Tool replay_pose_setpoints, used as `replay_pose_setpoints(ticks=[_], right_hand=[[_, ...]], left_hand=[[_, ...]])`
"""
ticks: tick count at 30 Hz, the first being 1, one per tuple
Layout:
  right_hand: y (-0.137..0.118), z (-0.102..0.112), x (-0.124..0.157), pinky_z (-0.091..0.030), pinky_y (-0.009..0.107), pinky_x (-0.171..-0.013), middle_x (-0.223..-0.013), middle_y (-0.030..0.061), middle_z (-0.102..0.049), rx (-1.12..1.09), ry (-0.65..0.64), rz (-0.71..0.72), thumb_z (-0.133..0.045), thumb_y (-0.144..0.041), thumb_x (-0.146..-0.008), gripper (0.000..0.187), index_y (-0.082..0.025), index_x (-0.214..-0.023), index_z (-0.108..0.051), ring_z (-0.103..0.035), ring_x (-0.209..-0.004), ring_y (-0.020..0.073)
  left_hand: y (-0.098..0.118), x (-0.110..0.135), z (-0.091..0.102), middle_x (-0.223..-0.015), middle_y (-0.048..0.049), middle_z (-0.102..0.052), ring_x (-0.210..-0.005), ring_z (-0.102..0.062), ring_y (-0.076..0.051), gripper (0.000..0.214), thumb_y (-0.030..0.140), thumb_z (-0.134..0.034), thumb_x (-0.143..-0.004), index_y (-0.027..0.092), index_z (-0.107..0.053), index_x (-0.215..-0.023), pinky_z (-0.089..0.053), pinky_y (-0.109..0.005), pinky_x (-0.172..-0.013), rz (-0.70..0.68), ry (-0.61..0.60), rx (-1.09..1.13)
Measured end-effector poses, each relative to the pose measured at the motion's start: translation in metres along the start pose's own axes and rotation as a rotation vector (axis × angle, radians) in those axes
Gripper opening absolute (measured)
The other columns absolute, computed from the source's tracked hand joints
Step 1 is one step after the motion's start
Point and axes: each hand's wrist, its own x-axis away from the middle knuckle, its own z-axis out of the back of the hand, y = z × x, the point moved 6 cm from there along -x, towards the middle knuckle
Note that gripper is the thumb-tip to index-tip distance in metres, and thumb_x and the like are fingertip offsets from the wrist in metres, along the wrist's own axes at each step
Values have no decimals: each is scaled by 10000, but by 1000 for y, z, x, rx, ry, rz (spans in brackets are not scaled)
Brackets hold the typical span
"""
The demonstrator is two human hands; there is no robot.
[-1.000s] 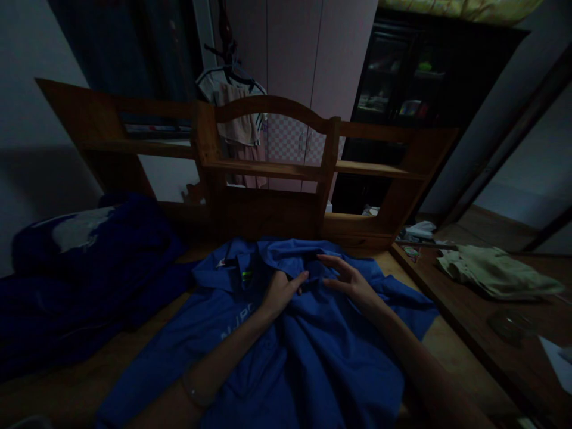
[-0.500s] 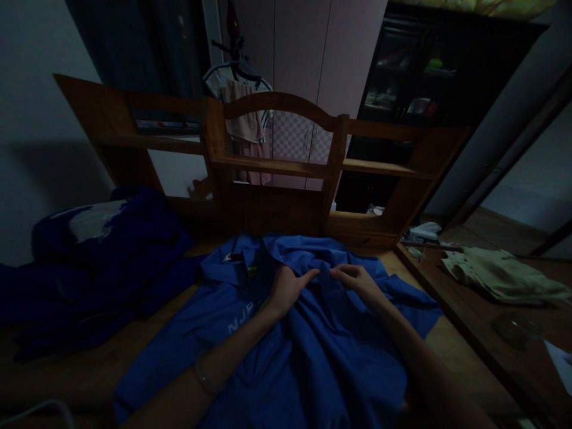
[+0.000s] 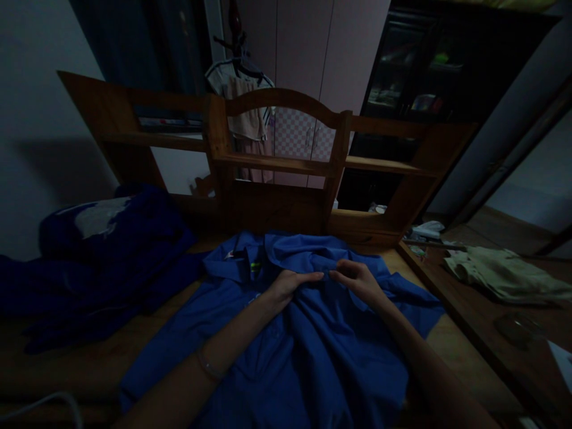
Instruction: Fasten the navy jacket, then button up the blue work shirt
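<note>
Lying just before the wooden shelf (image 3: 277, 164): blue shirt (image 3: 308, 345), collar end toward shelf, long axis running from it toward the person. Left hand (image 3: 284, 286) nearly closed on a fold, thumb on top, fingers hidden. Right hand (image 3: 360, 285) pinching cloth just beside that thumb. Both at shirt's shelf-side end; neither clearly nearer.

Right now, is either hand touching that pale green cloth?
No, the left hand and right hand are both on the blue shirt, away from the green cloth.
</note>
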Motion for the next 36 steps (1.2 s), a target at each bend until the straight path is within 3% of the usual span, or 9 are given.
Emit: replay_pose_setpoints(ticks=[3, 9, 18, 23, 29, 36], right_hand=[[-2, -1, 1, -256, 210, -503, -634, -42, -374, 14, -5, 6, -629, -419, -775, 290, -162, -734, -501, -350, -572, 86], [-8, -4, 2, -247, 213, -497, -638, -49, -338, 21, -33, 29, -634, -445, -768, 316, -171, -733, -481, -324, -571, 85], [-3, -1, 1, -238, 211, -471, -597, -53, -321, 28, -15, 0, -631, -483, -756, 386, -176, -641, -426, -304, -542, 80], [-3, -5, 2, -312, 222, -501, -611, -27, -442, -28, -50, -13, -640, -495, -744, 335, -173, -726, -551, -395, -569, 103], [-4, -5, 2, -356, 236, -534, -667, -5, -531, -65, -44, -5, -653, -491, -731, 329, -172, -797, -601, -458, -603, 123], [-8, -5, 4, -332, 218, -541, -664, -24, -460, 17, 124, 107, -616, -403, -778, 257, -173, -735, -511, -414, -603, 103]], left_hand=[[-9, -1, 1, -980, -140, -701, -796, -679, -234, 459, 327, -833, -526, 93, -702, -900, -542, -363, -785, 71, 8, 36], [8, 7, -3, -1029, -110, -692, -884, -665, -233, 493, 348, -806, -576, 126, -683, -999, -522, -357, -845, -114, 42, -22], [18, 12, -5, -1111, -94, -665, -980, -636, -247, 489, 365, -808, -564, 159, -684, -990, -475, -391, -929, -174, -31, -149], [24, 13, -6, -1132, -81, -655, -1059, -595, -243, 462, 398, -762, -631, 175, -669, -1024, -425, -390, -981, -265, -47, -318], [27, 14, -7, -1106, -63, -665, -1075, -578, -240, 467, 437, -705, -688, 184, -636, -1075, -414, -363, -979, -339, 30, -496], [32, 14, -5, -995, -54, -691, -1017, -597, -225, 386, 406, -668, -727, 181, -639, -1039, -406, -355, -974, -519, 180, -628]])
